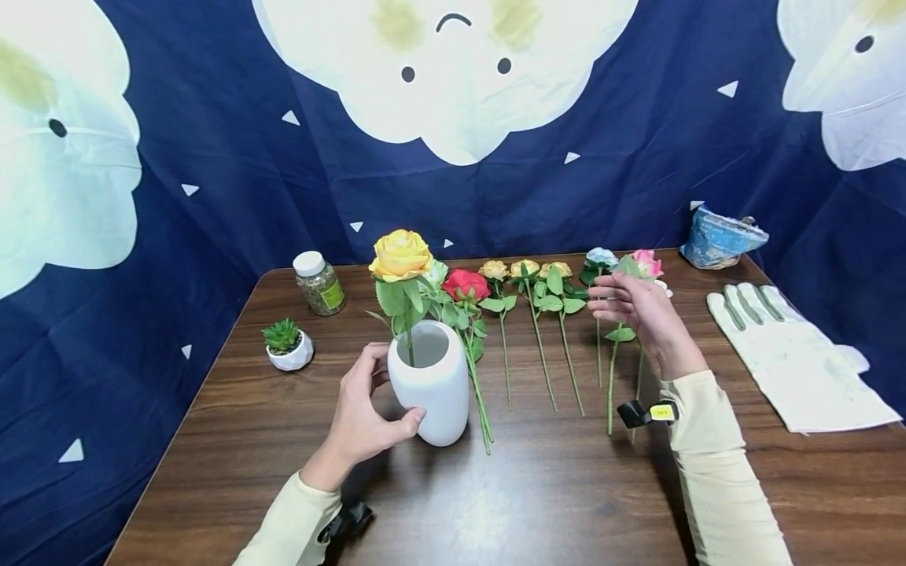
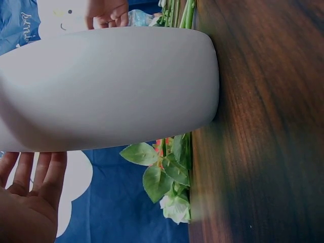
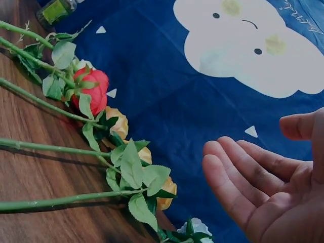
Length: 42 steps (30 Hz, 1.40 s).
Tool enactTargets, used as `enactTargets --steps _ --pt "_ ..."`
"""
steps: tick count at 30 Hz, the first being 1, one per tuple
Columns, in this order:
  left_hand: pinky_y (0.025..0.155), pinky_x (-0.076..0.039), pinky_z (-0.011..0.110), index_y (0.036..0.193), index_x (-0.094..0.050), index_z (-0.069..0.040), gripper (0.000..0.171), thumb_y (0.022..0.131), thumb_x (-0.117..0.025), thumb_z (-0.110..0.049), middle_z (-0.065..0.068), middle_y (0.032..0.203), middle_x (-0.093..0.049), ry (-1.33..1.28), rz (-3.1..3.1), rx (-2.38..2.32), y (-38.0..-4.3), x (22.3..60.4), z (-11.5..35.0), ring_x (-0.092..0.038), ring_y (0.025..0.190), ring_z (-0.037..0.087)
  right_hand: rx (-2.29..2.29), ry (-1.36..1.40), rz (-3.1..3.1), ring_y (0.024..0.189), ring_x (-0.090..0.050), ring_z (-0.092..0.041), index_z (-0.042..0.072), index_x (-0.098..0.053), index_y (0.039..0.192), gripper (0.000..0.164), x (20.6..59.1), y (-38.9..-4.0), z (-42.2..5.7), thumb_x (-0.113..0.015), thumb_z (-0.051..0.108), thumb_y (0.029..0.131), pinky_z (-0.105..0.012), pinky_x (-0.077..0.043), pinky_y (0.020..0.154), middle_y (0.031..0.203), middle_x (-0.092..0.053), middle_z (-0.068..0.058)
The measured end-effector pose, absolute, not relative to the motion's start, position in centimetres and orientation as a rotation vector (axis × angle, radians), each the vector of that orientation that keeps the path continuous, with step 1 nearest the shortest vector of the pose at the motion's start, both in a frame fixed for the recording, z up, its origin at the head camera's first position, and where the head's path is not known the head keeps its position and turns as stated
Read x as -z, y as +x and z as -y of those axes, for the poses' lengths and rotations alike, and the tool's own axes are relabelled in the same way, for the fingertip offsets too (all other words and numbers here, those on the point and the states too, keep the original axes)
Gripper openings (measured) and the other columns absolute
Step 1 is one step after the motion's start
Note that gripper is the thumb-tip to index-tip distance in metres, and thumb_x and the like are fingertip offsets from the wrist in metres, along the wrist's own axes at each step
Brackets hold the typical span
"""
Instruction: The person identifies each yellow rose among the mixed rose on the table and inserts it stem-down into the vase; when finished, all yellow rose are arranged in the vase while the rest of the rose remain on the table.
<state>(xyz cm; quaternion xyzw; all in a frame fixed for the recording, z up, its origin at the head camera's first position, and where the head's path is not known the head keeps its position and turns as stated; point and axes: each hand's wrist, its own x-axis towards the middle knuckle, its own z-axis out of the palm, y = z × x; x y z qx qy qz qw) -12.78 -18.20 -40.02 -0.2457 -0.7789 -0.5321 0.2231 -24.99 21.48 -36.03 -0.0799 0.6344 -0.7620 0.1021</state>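
My left hand (image 1: 368, 413) grips a white vase (image 1: 442, 393) from the left, thumb across its front and fingers behind. The vase stands upright on the table, and a yellow rose (image 1: 401, 256) rises from its mouth. My right hand (image 1: 637, 310) holds nothing; its fingers are extended over a pink rose (image 1: 647, 264) at the right. In the right wrist view its palm (image 3: 273, 207) and loosely bent fingers show. Beside the vase lie a red rose (image 1: 465, 284) and a white rose (image 1: 435, 273). Several small yellow roses (image 1: 525, 269) lie between the hands, near a pale blue rose (image 1: 601, 257).
A lidded jar (image 1: 320, 284) and a small potted succulent (image 1: 289, 346) stand at the left. To the right lie a white glove (image 1: 793, 362) and a crumpled blue bag (image 1: 720, 240). Blue cloth (image 1: 233, 118) with white clouds hangs behind the wooden table (image 1: 538, 487).
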Motion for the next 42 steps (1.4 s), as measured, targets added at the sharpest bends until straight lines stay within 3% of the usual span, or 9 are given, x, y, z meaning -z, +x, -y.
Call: enactTargets --steps 6,14,20,42 --pt "0.087 -0.057 0.019 0.123 -0.057 0.002 0.067 0.063 -0.083 -0.011 0.012 0.112 -0.066 -0.681 2.151 1.474 -12.8 40.0 18.2 -0.066 0.101 0.009 2.133 -0.176 -1.952 0.09 -0.073 -0.008 -0.016 -0.044 0.136 0.052 36.5 -25.3 -21.5 -0.038 0.03 0.112 -0.022 -0.061 0.08 0.096 -0.075 0.008" --pt "0.087 -0.058 0.02 0.122 -0.058 0.002 0.066 0.063 -0.083 -0.013 0.012 0.111 -0.067 -0.668 2.155 1.463 -12.7 40.0 18.2 -0.065 0.101 0.009 1.969 -0.104 -2.073 0.085 -0.073 -0.005 -0.025 -0.031 0.145 0.065 37.1 -25.8 -21.1 -0.038 0.03 0.111 -0.021 -0.061 0.078 0.09 -0.073 0.009" --pt "0.088 -0.057 0.018 0.122 -0.057 0.003 0.067 0.063 -0.083 -0.012 0.013 0.111 -0.067 -0.661 2.155 1.467 -12.5 40.1 18.4 -0.065 0.101 0.008 1.934 -0.104 -2.075 0.081 -0.073 -0.005 -0.029 -0.032 0.142 0.057 38.5 -26.1 -20.5 -0.036 0.019 0.111 -0.023 -0.062 0.077 0.09 -0.074 0.005" --pt "0.086 -0.058 0.02 0.122 -0.057 0.004 0.066 0.062 -0.083 -0.011 0.013 0.111 -0.066 -0.68 2.144 1.476 -12.9 39.9 18.2 -0.065 0.101 0.008 1.819 -0.051 -2.056 0.085 -0.072 -0.009 -0.025 -0.039 0.14 0.052 40.5 -26.7 -20.1 -0.037 0.018 0.111 -0.028 -0.062 0.082 0.113 -0.073 -0.016"
